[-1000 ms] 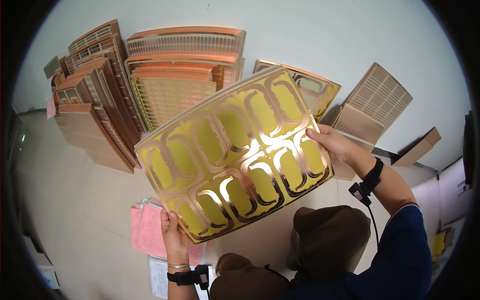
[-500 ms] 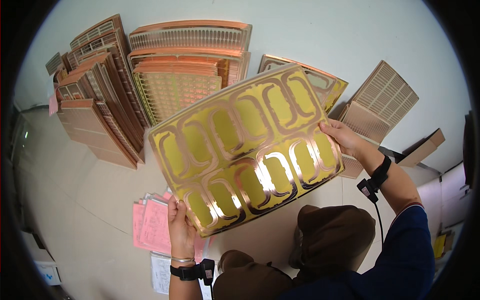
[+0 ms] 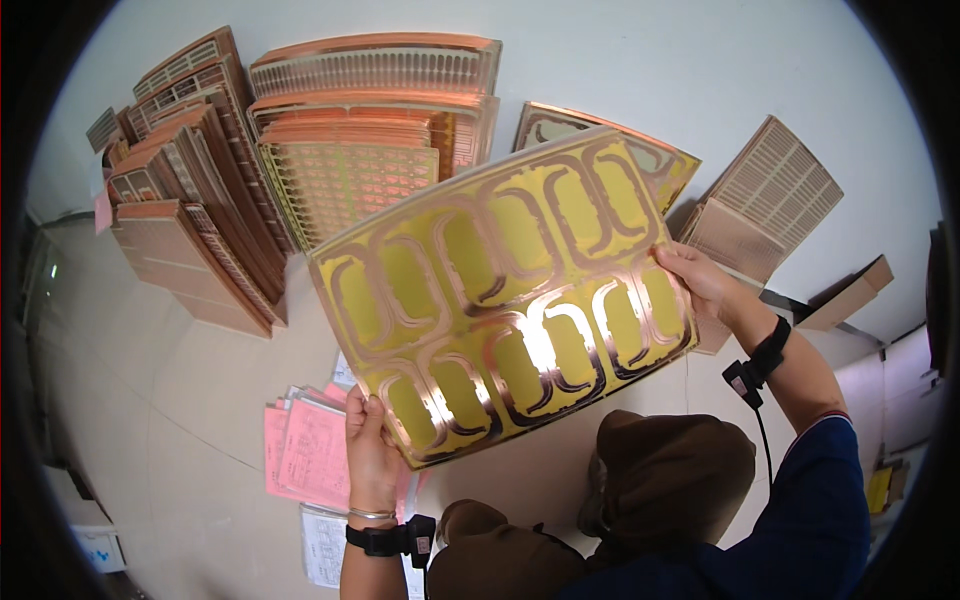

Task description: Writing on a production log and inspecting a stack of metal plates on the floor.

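Between my two hands I hold up a large rectangular circuit board panel, yellow with shiny copper-coloured curved traces in two rows. It is tilted, its right side higher than its left. My left hand pinches the lower left edge, thumb on the near face. My right hand grips the right edge, its thumb on the face and the other fingers mostly hidden behind. Bright light reflects off the lower middle of the panel. Behind its upper right corner, a similar yellow and copper panel leans on the wall.
Stacks of copper panels lean against the wall, with more stacked panels at the left. Tan patterned panels and a cardboard piece stand at the right. Pink papers and white sheets lie on the floor.
The panel and both my hands have shifted slightly to the right. My grip on it stays the same.
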Tool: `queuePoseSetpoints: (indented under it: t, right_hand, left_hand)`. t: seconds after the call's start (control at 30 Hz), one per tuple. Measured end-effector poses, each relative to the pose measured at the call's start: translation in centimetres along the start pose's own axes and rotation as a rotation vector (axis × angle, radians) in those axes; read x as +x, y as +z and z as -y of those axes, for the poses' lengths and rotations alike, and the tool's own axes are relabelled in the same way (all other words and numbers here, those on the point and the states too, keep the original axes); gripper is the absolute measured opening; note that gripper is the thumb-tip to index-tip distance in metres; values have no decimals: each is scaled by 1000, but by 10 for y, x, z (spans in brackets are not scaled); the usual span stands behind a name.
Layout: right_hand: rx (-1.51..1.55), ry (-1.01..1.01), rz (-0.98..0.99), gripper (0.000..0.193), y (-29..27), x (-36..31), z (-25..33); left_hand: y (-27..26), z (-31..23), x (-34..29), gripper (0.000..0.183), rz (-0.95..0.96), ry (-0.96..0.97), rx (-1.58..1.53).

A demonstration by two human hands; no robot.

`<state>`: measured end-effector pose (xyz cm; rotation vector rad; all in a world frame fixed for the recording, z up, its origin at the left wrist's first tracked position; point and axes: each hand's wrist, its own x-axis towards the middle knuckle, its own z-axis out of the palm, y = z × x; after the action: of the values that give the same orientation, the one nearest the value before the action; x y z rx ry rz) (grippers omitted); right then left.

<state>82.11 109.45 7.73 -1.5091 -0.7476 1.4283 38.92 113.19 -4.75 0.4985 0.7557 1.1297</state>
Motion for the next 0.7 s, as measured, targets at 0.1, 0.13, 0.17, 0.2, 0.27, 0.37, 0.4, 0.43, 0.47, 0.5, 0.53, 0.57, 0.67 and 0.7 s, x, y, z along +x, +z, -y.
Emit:
queuePoseSetpoints:
  t: [0.1, 0.13, 0.17, 0.2, 0.27, 0.37, 0.4, 0.43, 0.47, 0.5, 0.53, 0.57, 0.67, 0.7]
  right_hand:
    - [43, -7, -118, 37, 2, -11, -1]
    - [3, -57, -118, 37, 4, -20, 1]
    - [-36, -114, -119, 38, 9, -29, 7]
    - [-33, -118, -113, 38, 13, -36, 12]
    - [-226, -213, -59, 37, 24, -52, 24]
    - [-661, -256, -70, 29, 21, -59, 25]
    - [-894, -278, -98, 26, 14, -57, 22]
    - [-1026, -375, -106, 22, 9, -51, 16]
    - [-1236, -398, -115, 23, 9, -47, 16]
    - [-1300, -405, -144, 24, 7, -41, 10]
    - [-1368, -410, -179, 26, 3, -36, 8]
    - [-1371, -415, -183, 26, -2, -29, 10]
    - [-1386, -370, -337, 26, -16, -9, 17]
    - [-1402, -387, -375, 26, -16, 2, 20]
  left_hand:
    - [-6, 14, 6, 20, 28, -27, -21]
    - [-19, 27, 8, 20, 77, -65, -47]
    - [-47, 47, 13, 24, 93, -96, 14]
    - [-57, 54, 12, 24, 92, -89, 18]
    - [-69, 66, 10, 31, 140, -250, 568]
    - [-134, 84, -10, 38, 48, -275, 799]
    - [-142, 84, -21, 37, -17, -337, 788]
    - [-153, 83, -35, 37, -70, -408, 762]
    - [-171, 82, -52, 37, -58, -417, 782]
    - [-176, 77, -70, 37, -127, -447, 744]
    - [-183, 73, -84, 37, -190, -498, 725]
    - [-204, 77, -103, 35, -272, -497, 642]
    - [-189, 49, -153, 48, -345, -435, 635]
    - [-197, 51, -167, 48, -376, -427, 616]
